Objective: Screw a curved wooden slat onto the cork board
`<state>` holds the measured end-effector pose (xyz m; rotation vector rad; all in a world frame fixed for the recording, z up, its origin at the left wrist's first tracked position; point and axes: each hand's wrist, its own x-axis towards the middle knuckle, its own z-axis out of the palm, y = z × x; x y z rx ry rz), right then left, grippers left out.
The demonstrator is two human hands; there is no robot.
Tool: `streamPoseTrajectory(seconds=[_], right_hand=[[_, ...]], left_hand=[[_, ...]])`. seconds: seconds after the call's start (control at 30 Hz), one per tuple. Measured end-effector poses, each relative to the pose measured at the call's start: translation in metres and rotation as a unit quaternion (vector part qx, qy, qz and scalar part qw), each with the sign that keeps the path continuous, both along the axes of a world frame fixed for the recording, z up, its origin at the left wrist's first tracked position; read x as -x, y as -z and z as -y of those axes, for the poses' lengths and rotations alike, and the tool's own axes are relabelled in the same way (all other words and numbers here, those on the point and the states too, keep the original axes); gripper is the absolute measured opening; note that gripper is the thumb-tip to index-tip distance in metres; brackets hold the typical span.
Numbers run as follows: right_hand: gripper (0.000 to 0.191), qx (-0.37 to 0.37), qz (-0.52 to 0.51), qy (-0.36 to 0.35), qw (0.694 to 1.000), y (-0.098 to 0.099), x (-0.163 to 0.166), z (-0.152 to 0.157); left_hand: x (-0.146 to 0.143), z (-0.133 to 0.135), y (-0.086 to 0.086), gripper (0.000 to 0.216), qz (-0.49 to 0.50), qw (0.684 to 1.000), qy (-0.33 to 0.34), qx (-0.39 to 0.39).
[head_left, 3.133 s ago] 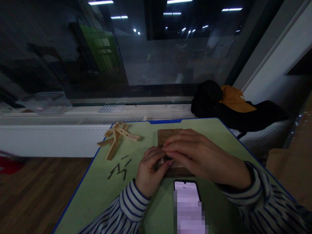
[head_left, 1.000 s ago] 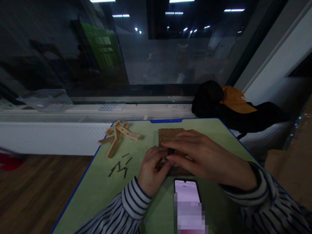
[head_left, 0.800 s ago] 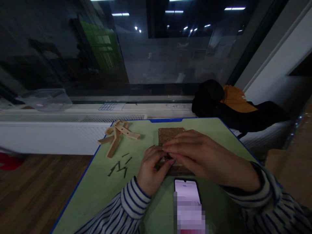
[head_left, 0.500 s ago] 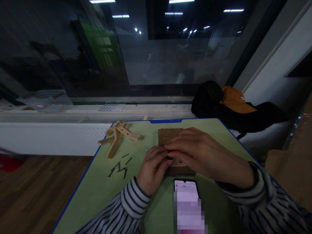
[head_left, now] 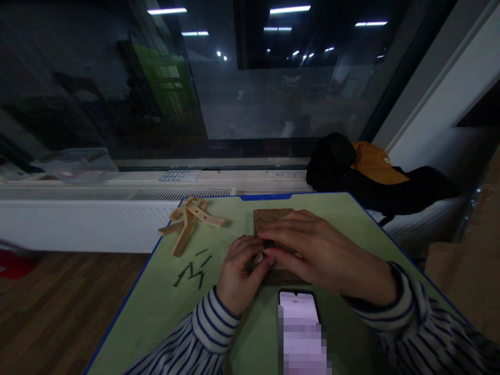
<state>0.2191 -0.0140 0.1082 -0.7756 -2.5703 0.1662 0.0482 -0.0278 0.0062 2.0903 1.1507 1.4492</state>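
A brown block with a rough, patterned top (head_left: 271, 217) lies on the table, partly covered by my hands. On or just above it, my left hand (head_left: 239, 271) is closed, thumb and fingers around the end of a pale wooden piece (head_left: 259, 257). Most of that piece is hidden. My right hand (head_left: 312, 250) reaches over the block from the right, fingers bent and pinching a small dark thing (head_left: 268, 243). Its kind cannot be made out. The fingertips of both hands meet there. Left of my hands, several dark screws (head_left: 191, 271) lie loose.
Several pale wooden pieces with holes (head_left: 187, 226) are heaped at the table's far left corner. A lit phone (head_left: 299, 307) lies in front of the block. Past the blue table edge (head_left: 265, 197) are a radiator (head_left: 89, 224), a windowsill and dark clothing with an orange cap (head_left: 377, 161).
My right hand has shifted slightly left, and its fingers have opened a little, showing more of the small dark thing. The view has tilted up slightly.
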Motion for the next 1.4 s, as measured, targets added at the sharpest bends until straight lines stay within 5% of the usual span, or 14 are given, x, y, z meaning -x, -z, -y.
streamPoseTrajectory(seconds=[1.1, 1.27, 1.4], right_hand=[[0.022, 0.076, -0.032, -0.07, 0.994, -0.004, -0.001, -0.001], [0.016, 0.097, -0.02, -0.073, 0.992, -0.002, -0.001, -0.002], [0.016, 0.107, -0.051, -0.085, 0.989, 0.002, 0.0, -0.004]], left_hand=[[0.005, 0.001, -0.002, 0.017, 0.002, 0.994, 0.091, 0.065], [0.011, 0.001, 0.005, 0.049, -0.02, 0.988, 0.094, 0.122], [0.017, -0.003, 0.015, 0.049, -0.069, 0.984, 0.056, 0.155]])
